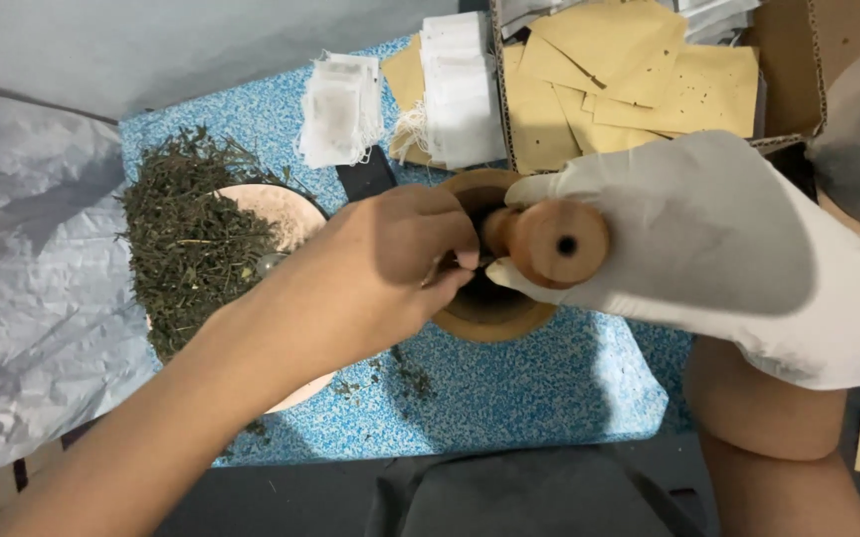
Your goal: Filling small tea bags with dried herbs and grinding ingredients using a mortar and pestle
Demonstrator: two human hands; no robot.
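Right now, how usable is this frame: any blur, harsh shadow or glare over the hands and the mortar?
Head view: the gloved right hand is bright but keeps its detail; the bare left hand shows a dark shadow patch and slight softness. The wooden mortar is too dark inside to show its contents. The pestle end is sharp. The dried herbs are legible. No glare.
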